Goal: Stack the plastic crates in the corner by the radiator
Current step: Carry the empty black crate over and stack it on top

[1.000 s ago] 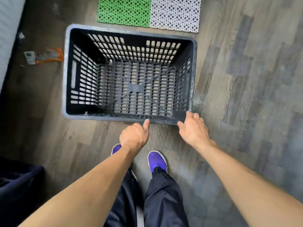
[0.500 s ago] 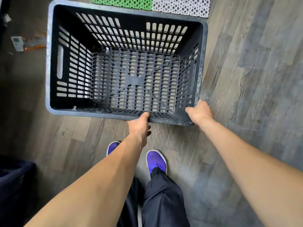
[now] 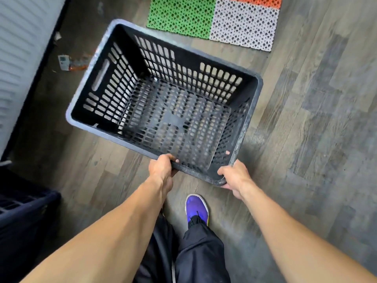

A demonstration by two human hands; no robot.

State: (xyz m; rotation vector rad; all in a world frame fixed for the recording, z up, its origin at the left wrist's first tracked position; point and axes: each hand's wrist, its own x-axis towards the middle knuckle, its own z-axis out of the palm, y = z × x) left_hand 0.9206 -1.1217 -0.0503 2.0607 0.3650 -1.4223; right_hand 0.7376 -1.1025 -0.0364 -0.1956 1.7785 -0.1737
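Crate [image 3: 163,103] rim is in both your hands: your left hand [image 3: 162,168] is clamped over the near long edge, fingertips curled inside, and your right hand [image 3: 234,176] is wrapped around the near corner at about five o'clock of the crate, one fingertip showing through the slotted wall. Both grips are closed on the rim.

From there the crate runs away from you toward eleven o'clock, skewed on the grey plank floor [image 3: 306,139], with its far corner close to the green mat [image 3: 180,16]. Whether the far end is touching the floor, you cannot tell from here.

You look to be at the pick-up-and-carry step. The white ribbed panel [image 3: 22,48] at ten o'clock is probably the radiator, and a dark crate [image 3: 24,217] sits at eight o'clock. Next you'll likely need to swing the load left and line its base up over that crate's rim before lowering.

It's black, open-topped, empty, slotted on walls and base, with a grip slot in the left end and a scuffed, greyish rim.
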